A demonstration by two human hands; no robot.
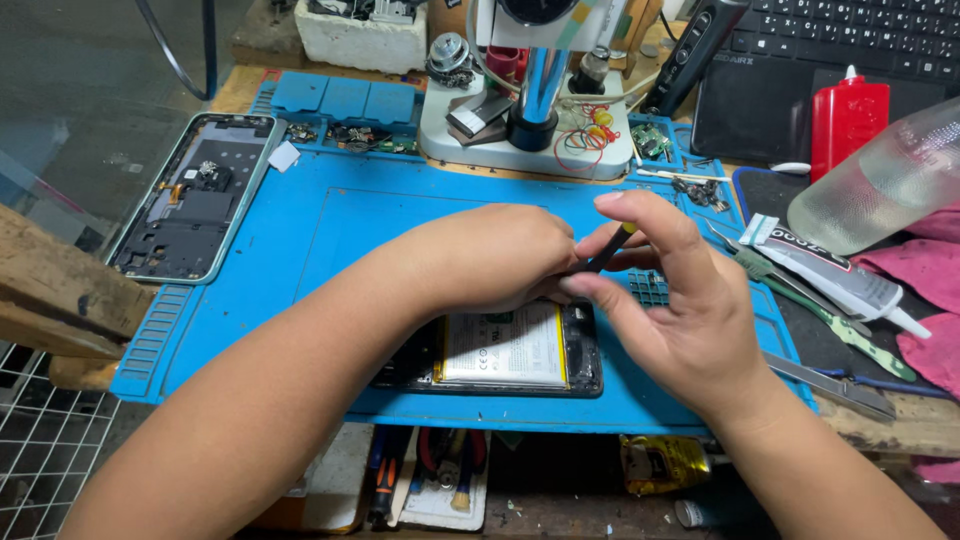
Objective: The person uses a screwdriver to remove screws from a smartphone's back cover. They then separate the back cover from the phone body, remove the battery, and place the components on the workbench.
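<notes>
Opened phone [505, 350], battery exposed, lies on blue mat [330, 240] at bench centre. Left hand [495, 255] rests over its top edge, fingers curled; grip cannot be told. Right hand [670, 290], at 3 o'clock, pinches thin black tool [610, 248]. Back cover [195, 195] sits at 10 o'clock.

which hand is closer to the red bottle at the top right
Right. The right hand, pinching a thin black tool, sits just lower left of the red bottle; the left hand lies farther left, over the opened phone.
</notes>
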